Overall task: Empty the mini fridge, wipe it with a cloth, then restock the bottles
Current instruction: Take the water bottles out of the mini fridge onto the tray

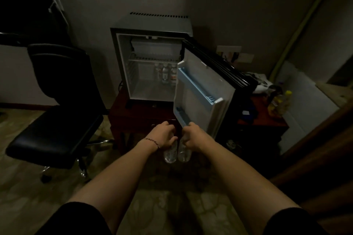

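Pretty dark room here. The mini fridge (150, 63) is sitting on a low dark wooden table (133, 118) with its door (202, 89) swinging wide open to the right. Both arms are reaching out in front of it, low down by the door's bottom corner. The left hand (162, 135) is gripping a clear plastic bottle (170, 153) near the top, and the right hand (193, 136) is gripping a second bottle (183, 152) the same way, both hanging side by side, just about touching. A few more bottles (166, 72) are standing at the back right of the fridge's lower space, maybe four, hard to count in this light. A black office chair (57, 105) is sitting to the left.
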